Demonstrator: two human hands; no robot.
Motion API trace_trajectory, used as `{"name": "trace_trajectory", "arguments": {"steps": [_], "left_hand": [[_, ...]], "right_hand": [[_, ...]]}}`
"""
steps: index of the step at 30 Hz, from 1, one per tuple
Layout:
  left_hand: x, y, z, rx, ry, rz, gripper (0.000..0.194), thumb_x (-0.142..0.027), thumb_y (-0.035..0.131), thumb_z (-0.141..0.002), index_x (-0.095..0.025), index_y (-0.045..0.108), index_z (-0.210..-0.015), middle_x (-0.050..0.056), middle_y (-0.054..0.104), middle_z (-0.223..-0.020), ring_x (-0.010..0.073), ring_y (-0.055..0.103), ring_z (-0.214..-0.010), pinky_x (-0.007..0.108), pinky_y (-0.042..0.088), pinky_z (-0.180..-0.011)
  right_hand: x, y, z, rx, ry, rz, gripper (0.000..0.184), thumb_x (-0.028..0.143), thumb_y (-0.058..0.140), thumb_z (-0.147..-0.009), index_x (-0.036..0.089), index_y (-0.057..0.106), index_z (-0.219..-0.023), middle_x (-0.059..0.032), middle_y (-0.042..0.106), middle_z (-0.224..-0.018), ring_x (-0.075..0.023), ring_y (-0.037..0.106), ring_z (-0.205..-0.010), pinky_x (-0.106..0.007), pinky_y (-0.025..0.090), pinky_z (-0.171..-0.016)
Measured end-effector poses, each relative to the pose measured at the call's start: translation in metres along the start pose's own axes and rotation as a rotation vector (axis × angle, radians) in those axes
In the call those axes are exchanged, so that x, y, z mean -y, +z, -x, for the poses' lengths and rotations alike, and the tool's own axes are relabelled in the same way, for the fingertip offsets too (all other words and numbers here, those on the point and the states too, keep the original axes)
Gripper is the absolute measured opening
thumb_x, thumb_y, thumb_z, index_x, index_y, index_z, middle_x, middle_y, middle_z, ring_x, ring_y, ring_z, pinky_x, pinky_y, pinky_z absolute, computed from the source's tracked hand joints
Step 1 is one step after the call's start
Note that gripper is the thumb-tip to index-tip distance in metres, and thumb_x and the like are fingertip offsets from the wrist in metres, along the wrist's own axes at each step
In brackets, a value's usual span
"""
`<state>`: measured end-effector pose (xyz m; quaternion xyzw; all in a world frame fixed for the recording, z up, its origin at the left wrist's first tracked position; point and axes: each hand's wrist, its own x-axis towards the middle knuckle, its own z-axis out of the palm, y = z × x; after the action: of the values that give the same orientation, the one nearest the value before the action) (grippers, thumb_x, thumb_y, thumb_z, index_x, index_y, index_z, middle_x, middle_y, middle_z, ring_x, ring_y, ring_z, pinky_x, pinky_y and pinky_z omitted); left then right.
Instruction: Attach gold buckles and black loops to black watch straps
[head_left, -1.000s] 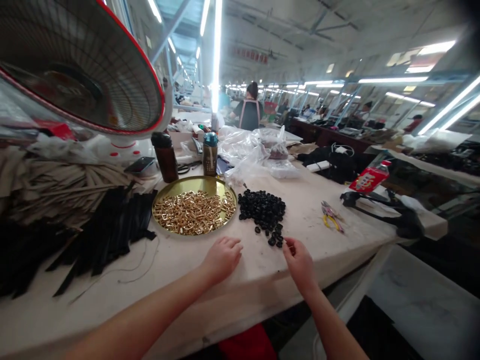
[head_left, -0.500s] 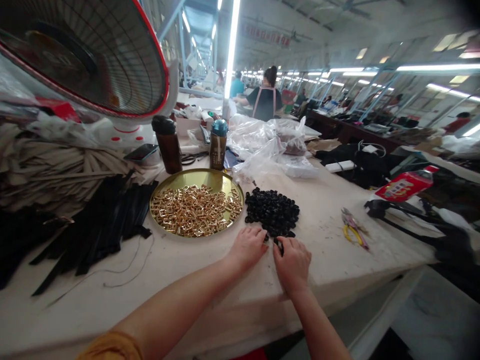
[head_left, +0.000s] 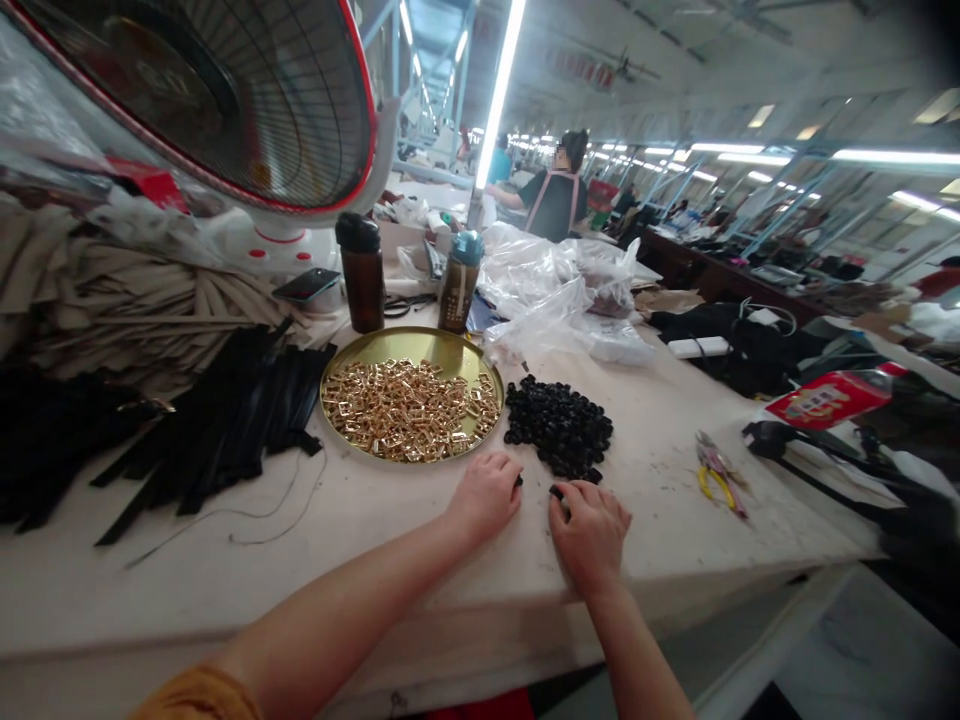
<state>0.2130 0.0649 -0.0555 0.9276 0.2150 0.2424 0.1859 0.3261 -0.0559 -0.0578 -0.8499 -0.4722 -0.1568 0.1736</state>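
My left hand (head_left: 486,497) is closed, with a small black piece pinched at its fingertips, just in front of the gold tray's right edge. Close by on the right, my right hand (head_left: 590,532) has its fingers curled together, and another small black piece shows between thumb and forefinger. A gap separates the two hands. Right beyond them lies a heap of small black loop-like pieces (head_left: 559,425). The round gold tray (head_left: 382,347) holds a spread of small gold buckles (head_left: 409,408). Both hands' undersides are hidden.
Pliers with yellow handles (head_left: 718,487) lie to the right, near a red package (head_left: 832,398). Two bottles, one dark (head_left: 362,275) and one blue-capped (head_left: 459,282), stand behind the tray. Black strips (head_left: 225,420) and a large fan (head_left: 225,90) are on the left. Clear plastic bags (head_left: 555,290) lie behind.
My two hands have drawn slightly apart, the left one moving back from the black heap. The view has shifted a little, so the scene sits further right.
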Motion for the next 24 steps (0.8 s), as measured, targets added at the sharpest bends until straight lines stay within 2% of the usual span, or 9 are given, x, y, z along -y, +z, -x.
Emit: {"name": "trace_trajectory", "arguments": {"steps": [3, 7, 10, 14, 17, 21, 24], "left_hand": [[0.000, -0.007, 0.007, -0.012, 0.044, 0.027, 0.033, -0.017, 0.049, -0.076, -0.021, 0.054, -0.108, 0.007, 0.055, -0.106, 0.0206, 0.047, -0.101, 0.038, 0.034, -0.093], [-0.003, -0.013, 0.015, 0.032, 0.155, 0.028, 0.026, -0.018, 0.049, -0.076, -0.022, 0.059, -0.100, 0.006, 0.053, -0.114, 0.0217, 0.041, -0.112, 0.040, 0.024, -0.101], [-0.003, -0.015, 0.017, 0.066, 0.140, 0.025, 0.019, -0.017, 0.049, -0.075, -0.020, 0.061, -0.090, 0.006, 0.054, -0.114, 0.0217, 0.039, -0.115, 0.040, 0.023, -0.102], [-0.002, -0.013, 0.015, 0.082, 0.146, 0.020, 0.017, -0.014, 0.049, -0.075, -0.020, 0.061, -0.085, 0.005, 0.054, -0.115, 0.0207, 0.038, -0.116, 0.039, 0.021, -0.103], [-0.003, -0.012, 0.012, 0.059, 0.116, 0.017, 0.018, -0.015, 0.048, -0.076, -0.019, 0.061, -0.087, 0.005, 0.054, -0.114, 0.0201, 0.039, -0.115, 0.039, 0.022, -0.103], [-0.006, -0.013, 0.010, 0.028, 0.081, 0.008, 0.016, -0.019, 0.046, -0.079, -0.018, 0.061, -0.084, 0.007, 0.055, -0.110, 0.0203, 0.042, -0.112, 0.040, 0.023, -0.102], [-0.007, -0.014, 0.010, 0.028, 0.087, 0.009, 0.015, -0.020, 0.046, -0.079, -0.018, 0.060, -0.082, 0.007, 0.054, -0.109, 0.0207, 0.043, -0.111, 0.040, 0.024, -0.101]], "right_hand": [[0.013, -0.001, 0.004, 0.042, -0.053, -0.015, 0.021, 0.031, 0.048, -0.079, 0.020, 0.063, -0.091, -0.0082, 0.063, -0.087, -0.0244, 0.047, -0.085, -0.038, 0.023, -0.081], [0.028, -0.001, 0.013, 0.073, -0.123, -0.046, 0.023, 0.033, 0.046, -0.082, 0.020, 0.062, -0.093, -0.0072, 0.063, -0.084, -0.0219, 0.050, -0.080, -0.036, 0.027, -0.078], [0.015, 0.001, 0.021, -0.013, -0.131, -0.082, 0.028, 0.034, 0.046, -0.082, 0.019, 0.059, -0.101, -0.0082, 0.062, -0.093, -0.0226, 0.051, -0.086, -0.036, 0.030, -0.081], [-0.029, 0.004, 0.022, -0.188, 0.016, -0.088, 0.035, 0.038, 0.043, -0.082, 0.013, 0.057, -0.103, -0.0133, 0.059, -0.099, -0.0250, 0.051, -0.093, -0.038, 0.036, -0.079], [-0.050, 0.007, 0.007, -0.176, 0.028, -0.081, 0.035, 0.037, 0.040, -0.083, 0.013, 0.058, -0.102, -0.0144, 0.058, -0.102, -0.0254, 0.050, -0.096, -0.039, 0.037, -0.081], [-0.042, 0.010, -0.015, -0.111, 0.012, -0.061, 0.029, 0.035, 0.044, -0.082, 0.016, 0.065, -0.090, -0.0117, 0.060, -0.099, -0.0245, 0.052, -0.093, -0.040, 0.034, -0.084], [-0.029, 0.010, -0.018, -0.121, -0.023, -0.106, 0.026, 0.032, 0.045, -0.081, 0.017, 0.066, -0.085, -0.0101, 0.061, -0.096, -0.0242, 0.051, -0.094, -0.041, 0.032, -0.087]]}}
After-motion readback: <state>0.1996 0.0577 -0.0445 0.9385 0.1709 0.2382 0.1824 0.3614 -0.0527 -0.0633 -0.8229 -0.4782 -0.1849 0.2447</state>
